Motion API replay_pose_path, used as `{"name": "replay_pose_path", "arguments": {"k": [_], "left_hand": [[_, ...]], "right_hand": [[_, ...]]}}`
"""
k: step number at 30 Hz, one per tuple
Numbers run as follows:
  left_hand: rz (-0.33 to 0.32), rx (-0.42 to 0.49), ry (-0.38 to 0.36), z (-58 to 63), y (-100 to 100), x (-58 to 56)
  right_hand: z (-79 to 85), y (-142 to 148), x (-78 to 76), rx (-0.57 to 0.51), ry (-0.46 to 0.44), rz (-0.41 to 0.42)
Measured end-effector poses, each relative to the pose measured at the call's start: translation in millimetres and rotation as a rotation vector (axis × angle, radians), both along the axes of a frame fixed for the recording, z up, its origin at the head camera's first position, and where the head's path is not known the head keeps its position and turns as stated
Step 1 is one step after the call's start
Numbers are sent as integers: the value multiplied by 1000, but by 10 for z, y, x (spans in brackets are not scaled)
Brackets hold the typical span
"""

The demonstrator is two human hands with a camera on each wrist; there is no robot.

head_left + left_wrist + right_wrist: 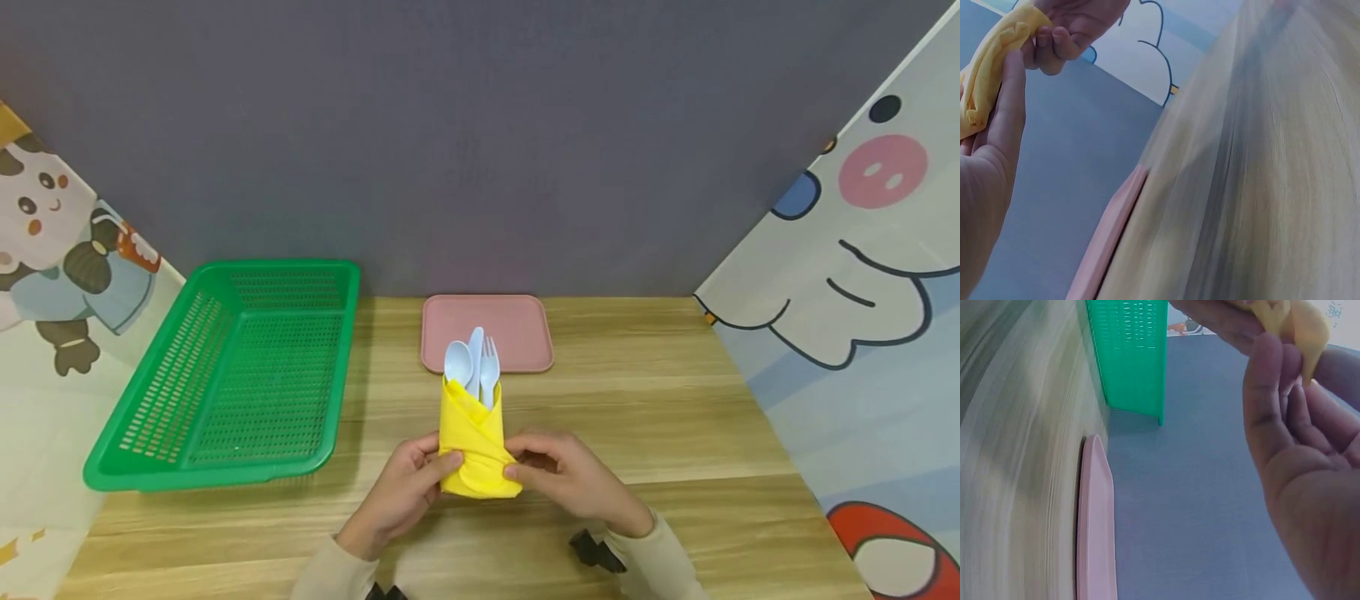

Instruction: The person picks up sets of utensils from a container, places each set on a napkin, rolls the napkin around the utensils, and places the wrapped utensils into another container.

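Note:
A yellow napkin is folded into a pouch, raised above the table between both hands. Out of its top stick a pale spoon, a knife and a fork; their lower parts are hidden inside. My left hand grips the napkin's left side, thumb across the front. At the lower right corner, my right hand pinches the cloth between thumb and fingers. In the right wrist view, the pinched napkin hangs in a point by the fingertips. The left wrist view shows the napkin's folded underside.
A pink tray lies behind the napkin, near the grey back wall. On the left of the wooden table stands a green basket with perforated sides. Cartoon-printed panels flank the table.

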State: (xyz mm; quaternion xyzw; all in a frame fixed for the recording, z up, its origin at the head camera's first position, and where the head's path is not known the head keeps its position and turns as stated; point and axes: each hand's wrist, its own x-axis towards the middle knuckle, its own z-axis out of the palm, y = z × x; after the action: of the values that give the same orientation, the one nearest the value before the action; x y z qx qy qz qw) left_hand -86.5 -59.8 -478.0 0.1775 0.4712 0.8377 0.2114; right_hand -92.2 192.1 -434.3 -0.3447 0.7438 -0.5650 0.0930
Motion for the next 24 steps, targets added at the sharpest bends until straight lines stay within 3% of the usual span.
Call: {"name": "replay_pose_path", "arguments": {"k": [9, 17, 24], "left_hand": [[173, -211, 69, 80, 68, 61], [243, -264, 90, 46, 115, 58], [298, -252, 126, 74, 198, 73]], "right_hand": [[-5, -52, 9, 121, 37, -277], [-4, -105, 43, 175, 101, -322], [9, -177, 127, 169, 53, -378]]}}
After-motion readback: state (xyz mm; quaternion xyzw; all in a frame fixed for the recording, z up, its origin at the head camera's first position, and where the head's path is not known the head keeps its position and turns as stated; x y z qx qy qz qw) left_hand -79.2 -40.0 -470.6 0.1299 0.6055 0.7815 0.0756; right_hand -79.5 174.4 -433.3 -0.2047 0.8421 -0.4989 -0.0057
